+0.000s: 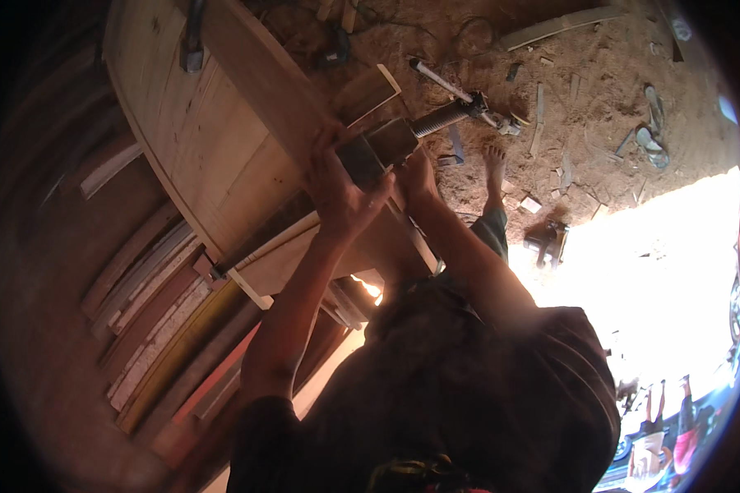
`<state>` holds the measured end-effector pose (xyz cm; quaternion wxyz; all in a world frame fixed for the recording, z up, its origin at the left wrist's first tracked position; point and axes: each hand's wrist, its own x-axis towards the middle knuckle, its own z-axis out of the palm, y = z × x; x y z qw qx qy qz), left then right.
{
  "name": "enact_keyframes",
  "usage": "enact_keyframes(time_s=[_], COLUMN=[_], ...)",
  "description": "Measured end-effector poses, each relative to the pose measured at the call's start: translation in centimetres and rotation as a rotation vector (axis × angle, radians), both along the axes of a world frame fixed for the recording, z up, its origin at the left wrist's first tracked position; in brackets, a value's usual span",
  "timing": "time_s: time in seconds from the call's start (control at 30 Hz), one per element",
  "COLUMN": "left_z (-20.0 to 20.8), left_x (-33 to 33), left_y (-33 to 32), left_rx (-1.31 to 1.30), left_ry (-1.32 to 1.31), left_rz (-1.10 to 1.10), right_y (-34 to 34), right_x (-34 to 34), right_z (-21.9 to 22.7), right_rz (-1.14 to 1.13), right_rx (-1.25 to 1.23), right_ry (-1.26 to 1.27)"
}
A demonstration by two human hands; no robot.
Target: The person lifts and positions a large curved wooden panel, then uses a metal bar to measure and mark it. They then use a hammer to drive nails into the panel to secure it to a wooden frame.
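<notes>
A dark, square-edged block (378, 153) lies between my two hands, at the edge of a large pale wooden panel assembly (210, 131). My left hand (341, 193) is closed round its near left side, thumb toward the right and fingers over the assembly's long edge board. On the block's right side my right hand (417, 175) is closed against it, its fingers partly hidden. A threaded clamp screw (441, 120) with a pale bar handle (441, 76) meets the block's far right end. Whether the block is part of the clamp I cannot tell.
Sawdust and wood offcuts (539, 119) litter the floor. Another metal clamp part (192, 57) sits on the panel. Several stacked boards (152, 329) lie at the left. A bare foot (495, 160), sandals (653, 148) and a dark tool (548, 241) are at the right; other people (649, 456) stand outside.
</notes>
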<state>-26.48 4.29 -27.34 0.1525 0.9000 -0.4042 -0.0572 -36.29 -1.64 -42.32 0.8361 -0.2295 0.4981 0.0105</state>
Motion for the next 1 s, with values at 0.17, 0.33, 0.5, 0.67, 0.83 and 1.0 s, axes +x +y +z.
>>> enact_keyframes(time_s=[0.17, 0.33, 0.5, 0.67, 0.83, 1.0], left_z=[0.4, 0.8, 0.3, 0.4, 0.4, 0.0], left_x=[-0.2, -0.3, -0.2, -0.2, -0.5, -0.2], left_y=[0.0, -0.3, 0.1, -0.2, -0.2, -0.2], left_rx=[0.052, 0.018, 0.037, 0.053, 0.086, -0.001], left_ry=[-0.018, -0.020, 0.004, -0.021, -0.013, -0.017], left_rz=[0.010, -0.011, 0.022, 0.035, 0.062, -0.014], right_y=[-0.7, 2.3, -1.7, -1.9, 1.3, 2.7], right_x=[1.0, -2.3, 1.1, 1.3, -1.3, -1.9], right_z=[3.3, -3.4, 5.2, 5.2, 1.0, -1.1], right_rz=[0.019, -0.423, -0.097, -0.117, -0.139, -0.146], right_rx=[-0.300, 0.642, -0.092, -0.135, 0.246, 0.411], right_ry=[-0.247, 0.044, -0.368, -0.406, -0.446, -0.412])
